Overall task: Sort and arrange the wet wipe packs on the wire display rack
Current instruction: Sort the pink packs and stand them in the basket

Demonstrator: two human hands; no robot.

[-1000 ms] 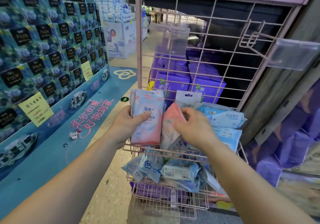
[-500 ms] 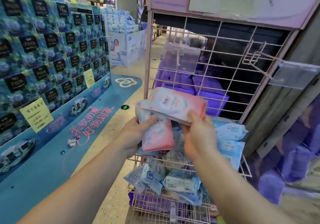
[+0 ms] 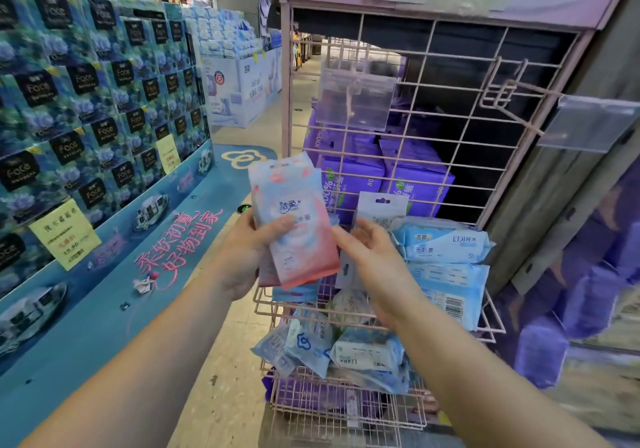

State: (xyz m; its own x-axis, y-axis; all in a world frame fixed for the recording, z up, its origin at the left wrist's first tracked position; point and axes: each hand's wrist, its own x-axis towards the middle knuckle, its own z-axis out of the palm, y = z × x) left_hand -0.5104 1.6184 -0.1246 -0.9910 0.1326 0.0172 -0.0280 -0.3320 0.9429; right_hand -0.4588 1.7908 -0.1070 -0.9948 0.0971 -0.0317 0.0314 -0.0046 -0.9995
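Head view: left hand grips pink packs; right hand empty, fingers relaxed; blue packs in upper basket.

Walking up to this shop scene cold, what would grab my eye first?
Probably the stack of pink-and-blue wet wipe packs gripped in the left hand at centre, in front of the pink wire display rack. The right hand hovers open beside them, over light blue wipe packs piled on the rack's upper shelf. On the left rises a wall of dark blue tissue boxes.
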